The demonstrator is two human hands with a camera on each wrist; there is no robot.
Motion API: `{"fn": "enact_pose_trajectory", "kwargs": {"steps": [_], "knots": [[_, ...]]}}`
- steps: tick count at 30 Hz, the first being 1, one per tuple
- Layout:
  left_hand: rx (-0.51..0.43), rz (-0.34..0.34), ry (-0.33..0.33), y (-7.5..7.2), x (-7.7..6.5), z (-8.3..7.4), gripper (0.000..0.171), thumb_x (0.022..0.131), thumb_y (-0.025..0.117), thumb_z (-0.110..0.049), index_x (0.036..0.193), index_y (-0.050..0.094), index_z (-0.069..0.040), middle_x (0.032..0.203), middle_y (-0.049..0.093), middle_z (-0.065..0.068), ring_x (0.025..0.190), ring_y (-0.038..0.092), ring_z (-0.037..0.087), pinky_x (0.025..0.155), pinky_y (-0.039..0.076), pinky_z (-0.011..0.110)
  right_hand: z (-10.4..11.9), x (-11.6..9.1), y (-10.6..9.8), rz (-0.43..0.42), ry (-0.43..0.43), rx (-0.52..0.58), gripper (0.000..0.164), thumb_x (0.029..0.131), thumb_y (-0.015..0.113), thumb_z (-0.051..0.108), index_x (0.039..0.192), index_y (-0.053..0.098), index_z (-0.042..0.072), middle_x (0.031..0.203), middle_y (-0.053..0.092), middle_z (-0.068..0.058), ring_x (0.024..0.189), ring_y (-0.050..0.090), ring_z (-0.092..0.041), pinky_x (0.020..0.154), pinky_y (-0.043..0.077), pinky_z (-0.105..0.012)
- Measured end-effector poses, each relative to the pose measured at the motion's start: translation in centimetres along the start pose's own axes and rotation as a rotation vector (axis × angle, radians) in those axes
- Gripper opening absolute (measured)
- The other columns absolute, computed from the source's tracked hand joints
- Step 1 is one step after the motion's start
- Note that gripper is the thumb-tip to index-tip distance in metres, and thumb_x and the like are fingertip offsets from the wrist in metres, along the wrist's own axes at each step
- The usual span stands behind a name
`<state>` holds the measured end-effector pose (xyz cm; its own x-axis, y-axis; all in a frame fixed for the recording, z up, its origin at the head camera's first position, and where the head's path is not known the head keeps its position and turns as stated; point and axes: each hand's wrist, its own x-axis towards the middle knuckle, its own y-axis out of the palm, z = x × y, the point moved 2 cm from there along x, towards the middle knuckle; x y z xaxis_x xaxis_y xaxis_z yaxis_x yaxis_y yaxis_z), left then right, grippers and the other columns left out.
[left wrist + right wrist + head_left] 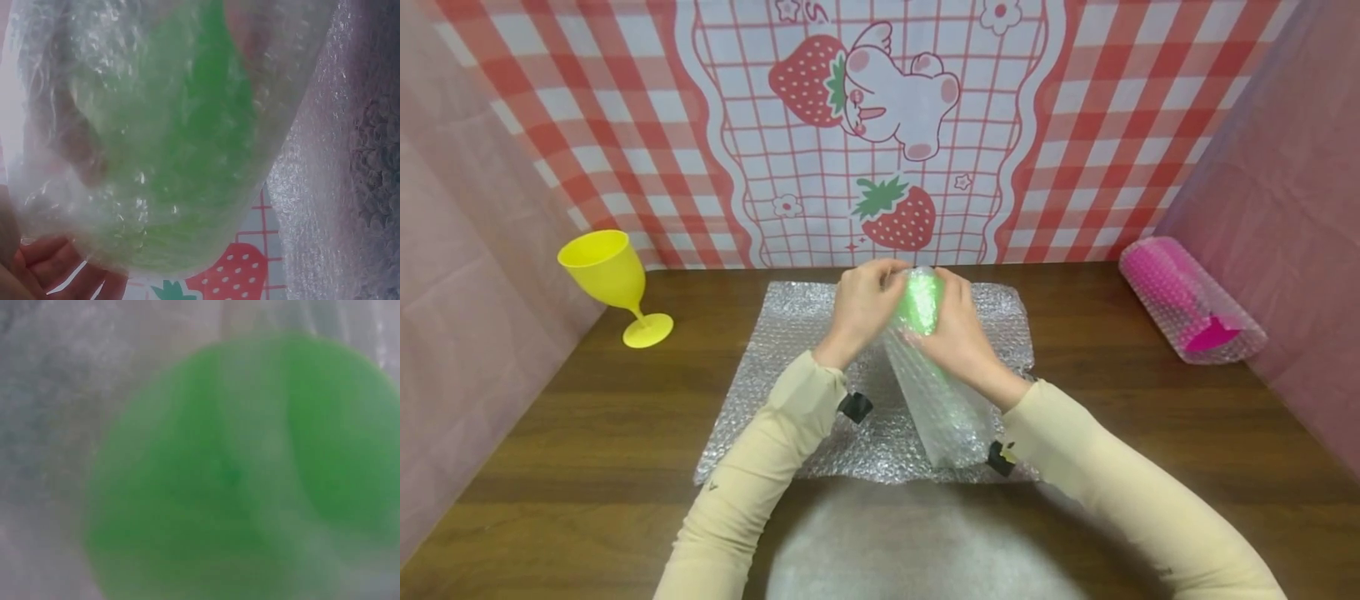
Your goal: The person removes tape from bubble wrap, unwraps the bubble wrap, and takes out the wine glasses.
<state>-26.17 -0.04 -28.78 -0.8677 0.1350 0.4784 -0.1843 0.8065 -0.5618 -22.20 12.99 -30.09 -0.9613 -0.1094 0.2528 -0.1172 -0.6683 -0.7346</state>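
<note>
A green goblet (212, 112) stands out through the bubble wrap (936, 408) rolled around it, held slantwise above the table with its upper end away from me. At that upper end, my left hand (865, 300) pinches the wrap from the left; its fingers (56, 269) curl at the wrap's edge in the left wrist view. My right hand (955, 329) grips the wrapped goblet from the right side. In the right wrist view the goblet's round green base (187, 500) shows blurred through the film. Beneath the bundle lies a flat bubble wrap sheet (790, 333).
An unwrapped yellow goblet (606, 271) stands at the left of the wooden table (572, 417). On the right lies a pink goblet (1180, 292) rolled in bubble wrap. A checked strawberry cloth (865, 217) hangs at the back, with pink curtains (467, 250) at both sides.
</note>
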Motion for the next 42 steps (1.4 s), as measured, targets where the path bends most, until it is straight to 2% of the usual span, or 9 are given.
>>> {"fn": "enact_pose_trajectory", "kwargs": {"steps": [3,8,14,18,25,32,35,39,42], "knots": [[-0.043,-0.012,-0.011,0.0,-0.1,0.2,0.021,0.088,0.054,-0.017,0.102,0.069,-0.011,0.057,0.055,0.002,0.039,0.032,0.008,0.036,0.030,0.021,0.0,-0.1,-0.1,0.005,0.015,0.017,0.093,0.073,0.073,0.027,0.141,0.015,0.000,0.141,0.020,-0.023,0.125,0.032,-0.038,0.103,0.031,-0.049],[-0.103,-0.036,-0.042,-0.1,-0.1,0.4,0.020,0.088,0.054,-0.019,0.100,0.069,-0.012,0.052,0.047,0.002,0.038,0.029,0.008,0.034,0.026,0.021,-0.2,-0.3,-0.4,0.005,0.029,0.050,0.092,0.073,0.072,0.027,0.141,0.015,0.003,0.143,0.020,-0.022,0.126,0.032,-0.037,0.102,0.032,-0.051],[-0.191,-0.050,-0.094,-0.3,-0.2,0.5,0.018,0.088,0.058,-0.023,0.098,0.069,-0.013,0.057,0.050,0.001,0.042,0.034,0.008,0.036,0.028,0.020,-0.3,-0.7,-0.7,-0.008,0.038,0.081,0.092,0.073,0.072,0.032,0.142,0.017,0.007,0.143,0.021,-0.019,0.126,0.033,-0.035,0.100,0.033,-0.052],[-0.238,-0.048,-0.125,-0.4,-0.3,0.7,0.017,0.088,0.057,-0.021,0.098,0.068,-0.013,0.060,0.053,0.001,0.041,0.033,0.007,0.034,0.027,0.019,-0.4,-1.0,-0.9,-0.016,0.025,0.093,0.091,0.073,0.072,0.031,0.142,0.018,0.007,0.142,0.022,-0.019,0.126,0.033,-0.035,0.100,0.033,-0.053],[-0.233,-0.067,-0.111,-0.5,-0.6,0.8,0.016,0.088,0.057,-0.020,0.095,0.068,-0.012,0.060,0.053,0.002,0.037,0.027,0.005,0.033,0.024,0.019,-0.7,-1.4,-1.0,-0.014,0.013,0.117,0.089,0.072,0.072,0.027,0.142,0.020,0.009,0.140,0.026,-0.017,0.125,0.034,-0.033,0.100,0.034,-0.052],[-0.253,-0.072,-0.147,-0.5,-0.5,1.0,0.015,0.086,0.058,-0.019,0.093,0.068,-0.011,0.062,0.051,0.000,0.041,0.029,0.005,0.035,0.024,0.018,-0.7,-1.6,-1.1,-0.020,0.000,0.128,0.087,0.072,0.072,0.025,0.141,0.022,0.010,0.137,0.030,-0.015,0.124,0.035,-0.032,0.099,0.034,-0.052],[-0.240,-0.032,-0.150,-0.5,-0.5,1.1,0.015,0.086,0.057,-0.020,0.095,0.065,-0.011,0.067,0.051,0.002,0.045,0.033,0.007,0.039,0.028,0.019,-0.6,-1.7,-1.1,-0.023,-0.003,0.132,0.085,0.072,0.071,0.024,0.141,0.023,0.009,0.138,0.030,-0.016,0.124,0.036,-0.033,0.099,0.035,-0.052],[-0.201,0.054,-0.147,-0.4,-0.5,1.1,0.017,0.087,0.058,-0.022,0.101,0.061,-0.013,0.084,0.058,0.001,0.065,0.045,0.008,0.057,0.040,0.020,-0.6,-1.9,-1.2,-0.022,0.001,0.151,0.083,0.073,0.070,0.021,0.141,0.024,0.009,0.140,0.029,-0.016,0.125,0.034,-0.033,0.099,0.035,-0.052],[-0.179,0.097,-0.130,-0.3,-0.6,1.1,0.021,0.089,0.056,-0.027,0.106,0.062,-0.016,0.078,0.058,0.002,0.059,0.044,0.008,0.053,0.040,0.021,-0.7,-2.0,-1.2,-0.022,-0.003,0.164,0.082,0.073,0.069,0.020,0.141,0.024,0.010,0.139,0.030,-0.016,0.125,0.035,-0.032,0.098,0.036,-0.052]]}}
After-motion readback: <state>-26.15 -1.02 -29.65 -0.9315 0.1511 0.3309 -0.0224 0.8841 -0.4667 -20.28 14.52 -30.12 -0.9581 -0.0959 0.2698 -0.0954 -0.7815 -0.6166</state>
